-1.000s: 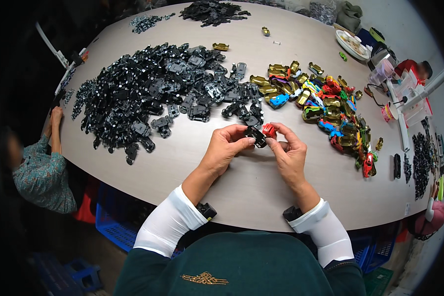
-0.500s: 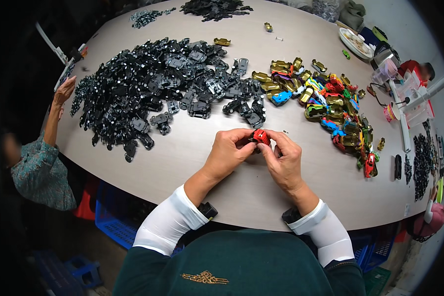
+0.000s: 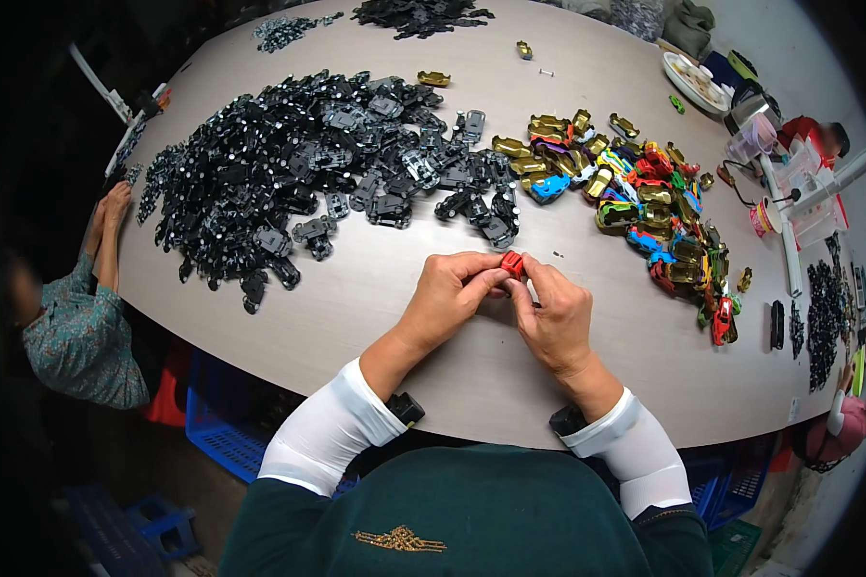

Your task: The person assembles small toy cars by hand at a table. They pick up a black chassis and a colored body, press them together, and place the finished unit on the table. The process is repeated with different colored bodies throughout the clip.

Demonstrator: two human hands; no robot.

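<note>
A small red toy car body [image 3: 513,263] is pinched between the fingertips of the left hand [image 3: 449,293] and the right hand [image 3: 554,317], both closed around it, just above the table [image 3: 375,317]. It is held just in front of the pile of black chassis parts [image 3: 308,183]. To the right of that pile, a heap of coloured car shells [image 3: 645,207] is spread out, and another person's hands [image 3: 111,216] are rested at the pile's left edge.

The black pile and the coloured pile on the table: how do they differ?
The black pile lies left, far larger and spread wide; the coloured pile lies right, smaller, a narrow band of gold, red, blue and green shells. Both are small toy-car parts, on the table beyond both hands.
</note>
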